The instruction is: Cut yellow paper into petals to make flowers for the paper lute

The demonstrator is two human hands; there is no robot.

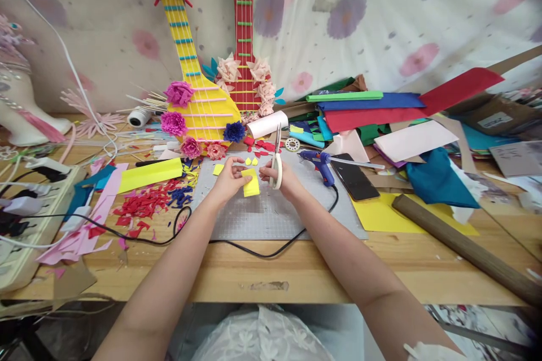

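My left hand [232,179] pinches a small piece of yellow paper [251,183] above the grey cutting mat [271,217]. To its right, my right hand [285,177] is closed round the pale handles of a pair of scissors [278,163], whose blades point up and away from me. Behind the held paper lie small cut yellow petals [251,161], and a yellow square [218,169] rests left of them. Red paper petals [259,146] lie at the mat's back edge.
A blue glue gun [319,163] and a black phone [353,176] lie right of the mat; the gun's cord curls across the front. Red paper scraps [146,203] and a power strip [38,225] are left. A yellow paper pipa-shaped instrument [207,107] stands behind. Coloured paper [372,118] is piled back right.
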